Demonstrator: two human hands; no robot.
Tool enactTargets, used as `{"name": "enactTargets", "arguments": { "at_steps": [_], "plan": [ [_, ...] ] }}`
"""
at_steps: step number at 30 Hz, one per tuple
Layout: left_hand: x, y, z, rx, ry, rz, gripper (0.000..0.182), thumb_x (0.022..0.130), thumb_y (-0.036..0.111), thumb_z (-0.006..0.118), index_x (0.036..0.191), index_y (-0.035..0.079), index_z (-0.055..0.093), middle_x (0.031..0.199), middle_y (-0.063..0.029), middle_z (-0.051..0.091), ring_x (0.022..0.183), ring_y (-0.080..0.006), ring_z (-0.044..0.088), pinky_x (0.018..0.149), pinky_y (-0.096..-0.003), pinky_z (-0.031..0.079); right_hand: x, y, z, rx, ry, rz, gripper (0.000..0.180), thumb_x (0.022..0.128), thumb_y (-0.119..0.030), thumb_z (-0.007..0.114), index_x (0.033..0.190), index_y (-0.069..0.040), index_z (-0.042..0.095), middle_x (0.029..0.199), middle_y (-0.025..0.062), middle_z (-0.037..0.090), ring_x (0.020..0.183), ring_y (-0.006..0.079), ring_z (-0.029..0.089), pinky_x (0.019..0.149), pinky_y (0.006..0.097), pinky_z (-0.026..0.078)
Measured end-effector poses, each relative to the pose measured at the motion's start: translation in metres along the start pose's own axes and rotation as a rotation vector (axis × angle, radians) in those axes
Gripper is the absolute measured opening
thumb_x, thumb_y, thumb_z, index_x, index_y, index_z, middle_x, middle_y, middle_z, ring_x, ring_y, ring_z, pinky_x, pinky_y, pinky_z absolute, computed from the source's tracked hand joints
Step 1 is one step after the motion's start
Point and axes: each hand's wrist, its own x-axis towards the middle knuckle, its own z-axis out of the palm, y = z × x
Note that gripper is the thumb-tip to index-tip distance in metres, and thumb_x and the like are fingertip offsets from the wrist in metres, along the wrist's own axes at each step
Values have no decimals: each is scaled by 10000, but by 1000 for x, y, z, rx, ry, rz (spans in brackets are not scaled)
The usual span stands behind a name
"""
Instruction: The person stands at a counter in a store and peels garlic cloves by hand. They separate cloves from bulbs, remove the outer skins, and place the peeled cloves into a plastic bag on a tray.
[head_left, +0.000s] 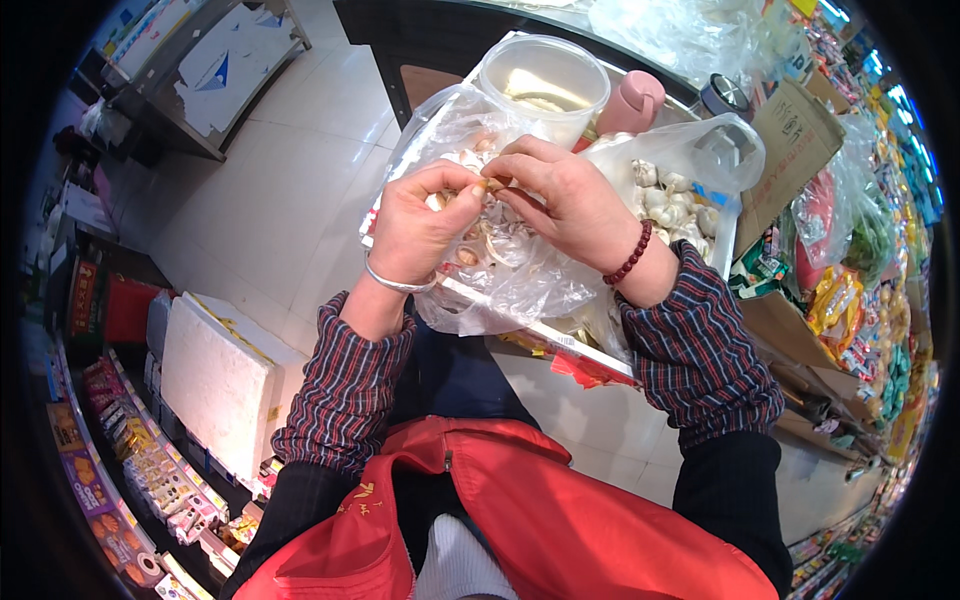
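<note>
My left hand (433, 217) and my right hand (562, 199) meet fingertip to fingertip over an open clear plastic bag (517, 289). Between them they pinch a small brownish piece, perhaps a garlic clove (491, 184), mostly hidden by the fingers. Loose cloves and papery garlic skins (491, 240) lie in the bag beneath. Whole garlic bulbs (667, 202) fill another clear bag to the right of my right hand. Just beyond my hands stands a clear plastic tub (545, 82) with some pale contents at its bottom.
A pink bottle (631, 101) and a dark round-lidded container (724, 94) stand behind the bags. Cardboard boxes (787, 150) with packaged goods are at the right. A white foam box (217, 375) sits at lower left, beside snack shelves (150, 465). A metal-edged counter (217, 82) stands at upper left.
</note>
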Motion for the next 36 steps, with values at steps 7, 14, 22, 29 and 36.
{"name": "enactTargets", "arguments": {
  "at_steps": [7, 14, 22, 29, 36],
  "plan": [
    [1, 2, 1, -6, 58, -141, 95, 973, 61, 676, 971, -2, 747, 889, -11, 710, 774, -59, 619, 710, -205, 507, -4, -7, -4, 261, 19, 192, 244, 1003, -64, 637, 1237, 5, 654, 1020, 79, 691, 822, 135, 635, 757, 272, 532],
    [4, -1, 5, 89, 168, -174, 112, 979, 100, 705, 988, -3, 747, 900, -19, 714, 771, -61, 633, 705, -200, 515, -3, -6, 5, 675, 190, 374, 263, 1074, -107, 542, 1284, 17, 639, 982, 43, 696, 796, 66, 640, 706, 208, 526],
    [1, -4, 3, 9, 5, 138, 167, 1003, 78, 667, 1063, -61, 738, 1029, -57, 689, 944, -107, 623, 843, -238, 497, -7, -6, 14, 179, 85, 248, 309, 1005, -52, 616, 1309, -6, 653, 1090, 133, 735, 876, 169, 693, 772, 287, 555],
    [1, -1, 0, 69, -20, 124, 141, 1003, 60, 659, 1041, -43, 748, 1009, -53, 693, 935, -117, 631, 863, -253, 501, -8, -9, 16, 120, 98, 215, 262, 969, -82, 602, 1203, 9, 677, 973, 223, 690, 886, 397, 681, 779, 426, 548],
    [-3, 0, 1, 113, 30, 143, 110, 993, 58, 655, 1010, -23, 726, 984, -27, 689, 895, -97, 626, 822, -242, 505, -8, -9, 23, 235, 125, 251, 247, 983, -81, 615, 1201, 25, 663, 959, 199, 707, 845, 307, 702, 752, 375, 553]
  ]
}}
